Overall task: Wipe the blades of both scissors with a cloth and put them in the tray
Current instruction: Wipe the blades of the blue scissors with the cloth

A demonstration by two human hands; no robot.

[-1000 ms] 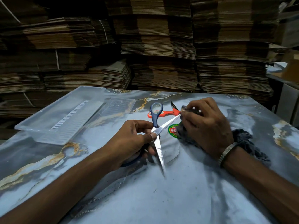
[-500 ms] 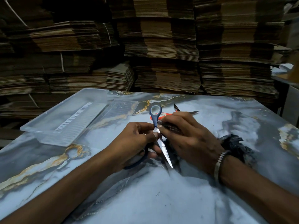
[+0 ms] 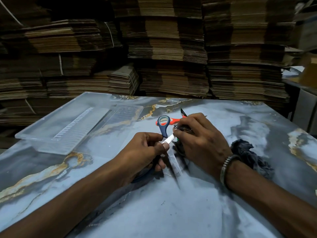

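The left hand point(image 3: 142, 152) is pinching the opened blue-handled scissors point(image 3: 163, 127) near the pivot at table centre, while the right hand point(image 3: 197, 140) is pinching the dark cloth point(image 3: 184, 129) around the blade pointing toward 2 o'clock. Being stiff, light and sharp-edged, the scissors are best gripped by the handles. The orange scissors point(image 3: 173, 120) are lying just beyond at 12 o'clock, with the clear tray point(image 3: 51, 143) waiting at 10 o'clock.

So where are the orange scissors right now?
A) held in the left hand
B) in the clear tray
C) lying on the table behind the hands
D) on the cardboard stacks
C: the orange scissors lie on the table just beyond the right hand, while the tray holds no scissors and the left hand holds the blue scissors.
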